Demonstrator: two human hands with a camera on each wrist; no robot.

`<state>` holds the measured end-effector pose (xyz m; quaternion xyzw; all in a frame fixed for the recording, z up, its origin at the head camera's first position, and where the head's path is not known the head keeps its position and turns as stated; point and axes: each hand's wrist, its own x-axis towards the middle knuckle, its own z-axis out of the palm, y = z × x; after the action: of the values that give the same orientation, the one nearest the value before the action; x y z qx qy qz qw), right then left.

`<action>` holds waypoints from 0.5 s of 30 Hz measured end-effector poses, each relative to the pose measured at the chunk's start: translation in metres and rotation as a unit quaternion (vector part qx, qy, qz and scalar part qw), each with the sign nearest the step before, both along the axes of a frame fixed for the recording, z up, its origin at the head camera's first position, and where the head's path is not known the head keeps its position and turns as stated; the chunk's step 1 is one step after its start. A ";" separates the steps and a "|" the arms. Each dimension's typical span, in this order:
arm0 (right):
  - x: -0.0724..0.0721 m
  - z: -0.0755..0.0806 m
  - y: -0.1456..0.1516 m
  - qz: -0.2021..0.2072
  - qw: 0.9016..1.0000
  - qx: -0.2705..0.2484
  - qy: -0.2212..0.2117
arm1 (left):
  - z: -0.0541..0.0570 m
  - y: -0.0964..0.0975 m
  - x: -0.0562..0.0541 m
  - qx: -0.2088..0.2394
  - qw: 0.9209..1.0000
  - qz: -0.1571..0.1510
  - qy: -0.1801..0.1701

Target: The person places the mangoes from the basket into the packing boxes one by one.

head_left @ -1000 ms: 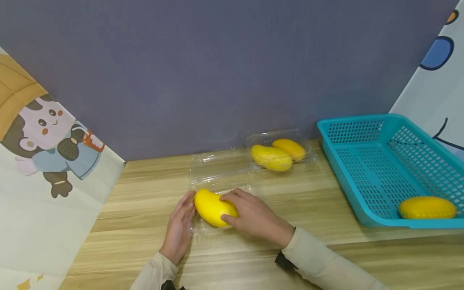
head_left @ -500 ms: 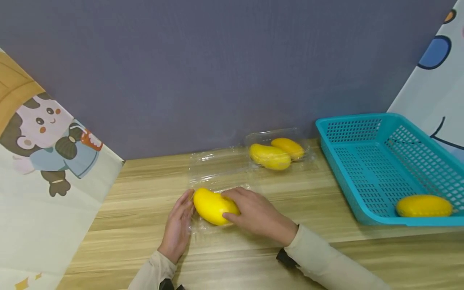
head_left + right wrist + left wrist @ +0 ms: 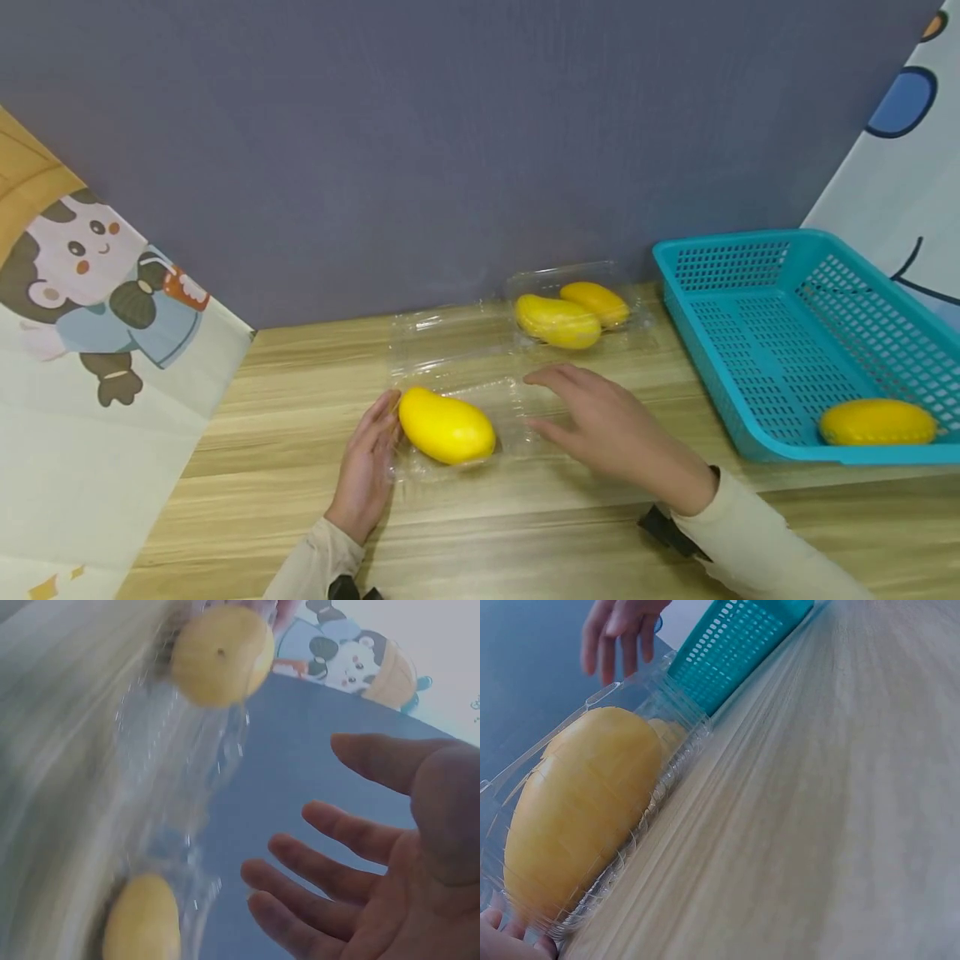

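A yellow mango (image 3: pixel 447 427) lies in the left part of a clear plastic clamshell box (image 3: pixel 510 408), whose lid is folded back toward the wall. My left hand (image 3: pixel 365 467) rests against the box's left side with its fingers extended; in the left wrist view its fingertips (image 3: pixel 514 930) are at the box's near end. To the right of the box, my right hand (image 3: pixel 611 425) is apart from the mango, thumb and fingers spread with nothing between them. The right wrist view shows that same spread hand (image 3: pixel 360 877) beside the box.
A second clear box (image 3: pixel 562 273) by the wall holds two mangoes (image 3: pixel 558 322). At the right stands a turquoise basket (image 3: pixel 720 383) with one mango (image 3: pixel 877 422) in its near corner. A grey wall (image 3: pixel 450 150) bounds the wooden table (image 3: pixel 300 367) at the back.
My right hand has let go of the mango and moved away to the right, its fingers spreading. The mango stays in the box, and my left hand keeps its place.
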<state>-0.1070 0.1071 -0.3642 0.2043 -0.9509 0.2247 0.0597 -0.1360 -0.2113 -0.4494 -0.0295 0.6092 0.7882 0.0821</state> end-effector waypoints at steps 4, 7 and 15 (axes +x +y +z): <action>0.011 0.004 0.023 -0.018 0.999 0.030 0.038 | 0.000 0.000 0.000 0.001 1.000 0.004 0.001; 0.024 0.011 0.044 -0.042 0.994 0.067 0.074 | -0.001 0.001 0.000 0.003 1.000 0.004 -0.001; 0.038 0.022 0.127 -0.117 0.981 0.139 0.067 | -0.001 0.003 0.000 0.004 1.000 0.005 0.001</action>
<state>-0.0687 0.2338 -0.3421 0.1123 -0.9840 0.0677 0.1204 -0.1360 -0.2085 -0.4502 -0.0310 0.6063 0.7908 0.0779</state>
